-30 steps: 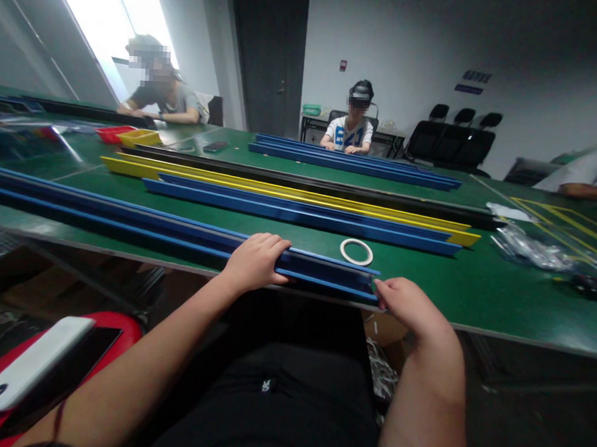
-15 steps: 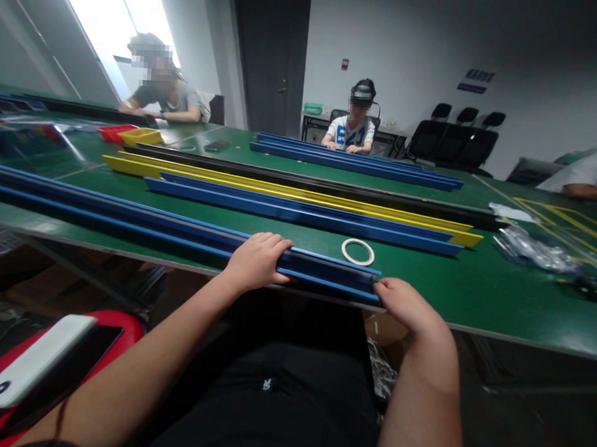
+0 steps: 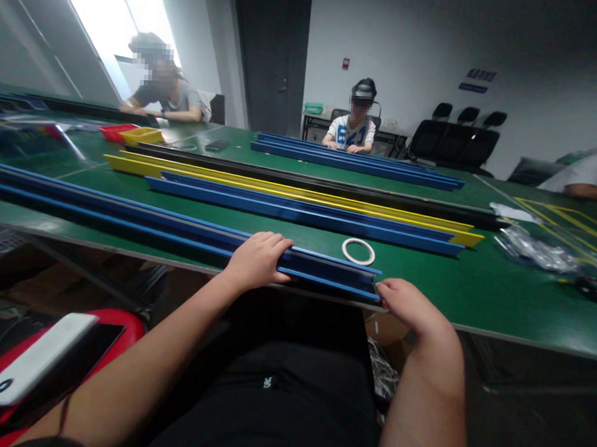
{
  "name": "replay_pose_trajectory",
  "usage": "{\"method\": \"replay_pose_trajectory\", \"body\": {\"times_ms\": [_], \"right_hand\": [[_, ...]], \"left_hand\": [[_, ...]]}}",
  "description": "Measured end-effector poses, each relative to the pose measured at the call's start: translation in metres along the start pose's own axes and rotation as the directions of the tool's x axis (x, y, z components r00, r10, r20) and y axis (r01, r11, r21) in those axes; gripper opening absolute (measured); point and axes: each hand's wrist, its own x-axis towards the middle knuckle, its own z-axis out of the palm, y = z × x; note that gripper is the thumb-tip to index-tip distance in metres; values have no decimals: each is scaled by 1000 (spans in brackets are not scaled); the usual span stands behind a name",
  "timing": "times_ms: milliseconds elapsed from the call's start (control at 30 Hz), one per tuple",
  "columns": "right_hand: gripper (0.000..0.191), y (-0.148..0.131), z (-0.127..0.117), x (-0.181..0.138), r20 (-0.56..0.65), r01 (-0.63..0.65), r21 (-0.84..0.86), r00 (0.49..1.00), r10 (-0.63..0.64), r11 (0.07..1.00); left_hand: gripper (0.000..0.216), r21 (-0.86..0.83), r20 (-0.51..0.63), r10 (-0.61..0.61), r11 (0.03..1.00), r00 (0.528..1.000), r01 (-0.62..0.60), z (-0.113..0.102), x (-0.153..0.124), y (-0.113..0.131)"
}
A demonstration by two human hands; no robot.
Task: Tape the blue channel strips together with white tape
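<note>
A long blue channel rail [image 3: 178, 232] lies along the near edge of the green table [image 3: 475, 289], its open side towards me. My left hand [image 3: 257, 260] is wrapped over the rail a little short of its right end, fingers on the top edge and thumb lower down. At that right end my right hand [image 3: 402, 301] is closed in a pinch, its fingertips against or just beside the rail's end. Whatever those fingertips hold is hidden. A white roll of tape [image 3: 358, 252] lies flat just behind the rail's end.
Behind lie another blue rail [image 3: 299, 213], a yellow rail [image 3: 470, 238] and a black rail [image 3: 409, 204]. Clear plastic bags [image 3: 534, 249] sit to the right. Red [image 3: 114, 132] and yellow [image 3: 141, 136] trays stand at far left. Other people sit around the table.
My right hand has shifted very slightly to the right at the rail's end. The left hand keeps its hold, and the rail lies as before.
</note>
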Motion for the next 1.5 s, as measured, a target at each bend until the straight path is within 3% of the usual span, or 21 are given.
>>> {"method": "replay_pose_trajectory", "body": {"times_ms": [600, 1500], "right_hand": [[35, -6, 3, 2, -16, 8, -92, 1000, -9, 996], [35, -5, 2, 1, -6, 14, -74, 1000, -15, 997]], "left_hand": [[69, 11, -3, 0, 1000, 1000, 0, 0, -1, 0], [71, 15, -17, 0, 1000, 1000, 1, 1, -1, 1]]}}
